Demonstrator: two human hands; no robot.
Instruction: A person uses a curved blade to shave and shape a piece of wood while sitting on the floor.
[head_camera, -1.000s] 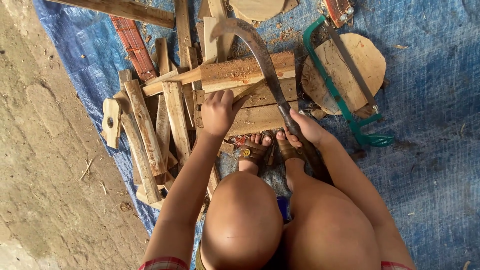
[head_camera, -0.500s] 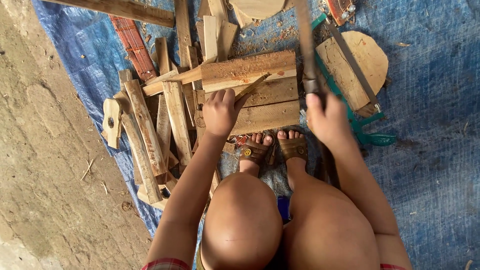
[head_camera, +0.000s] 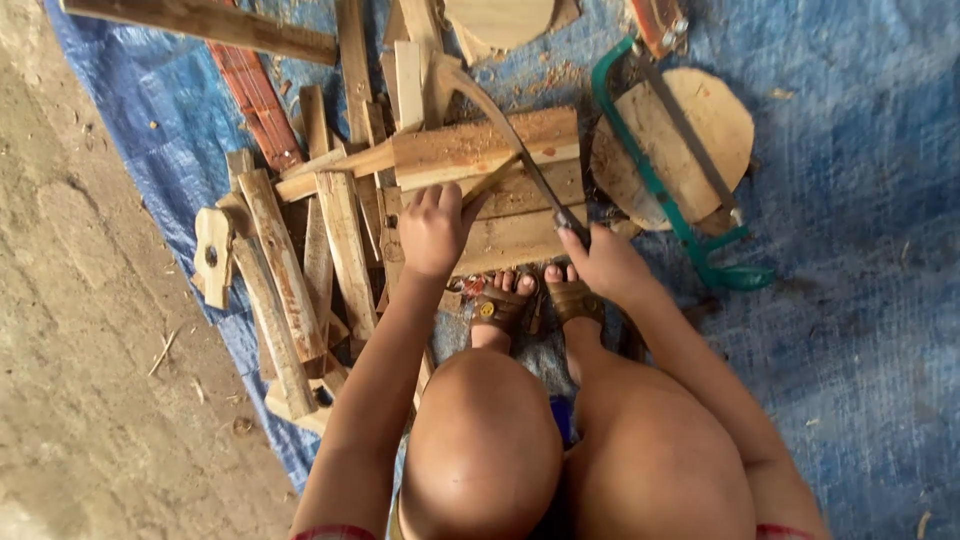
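- Thin wood strip (head_camera: 492, 180): held at a slant on the stacked planks, just far of the feet. Judged light, stiff and brittle along the grain; likely to split or skid under a blow. Best held at its near end, clear of the blade.
- Left hand (head_camera: 432, 228): fingers closed together around the strip's near end, pinning it against the plank below.
- Curved chopping knife (head_camera: 505, 130): long dark blade, tip at the far side, edge resting on or just over the strip; contact cannot be confirmed. Judged heavy toward the tip and rigid.
- Right hand (head_camera: 600, 265): fingers clamped on the knife handle, near and right of the strip.
- Stacked planks (head_camera: 490, 150): flat, rough, firm support.
- Green-framed saw (head_camera: 665, 190): lying right, over a round wooden disc (head_camera: 700, 130).
- Blue tarpaulin (head_camera: 860, 250): underlies everything; loose slats at left.
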